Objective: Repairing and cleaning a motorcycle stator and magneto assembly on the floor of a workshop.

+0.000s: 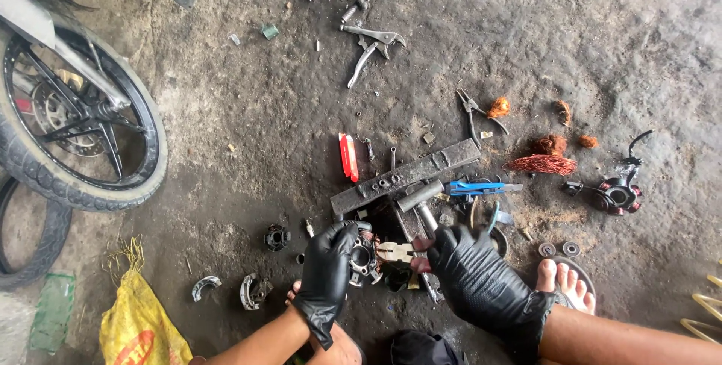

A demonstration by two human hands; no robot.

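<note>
Both my hands wear black gloves. My left hand (329, 269) grips a round dark metal stator (366, 260) with copper windings, low on the dirty concrete floor. My right hand (474, 275) holds pliers (398, 251) with pale handles, their jaws pointing left at the stator. A hammer (421, 198) lies just beyond my hands, against a flat steel bar (410, 175). My bare feet show below the hands, one at the right (565, 282).
A motorcycle wheel (75, 124) stands at the left, a yellow bag (139, 324) below it. Locking pliers (372, 45), small pliers (472, 113), a red strip (348, 156), a blue tool (474, 187), copper wire bundles (543, 162), another stator (618, 196) and small parts (252, 290) lie scattered.
</note>
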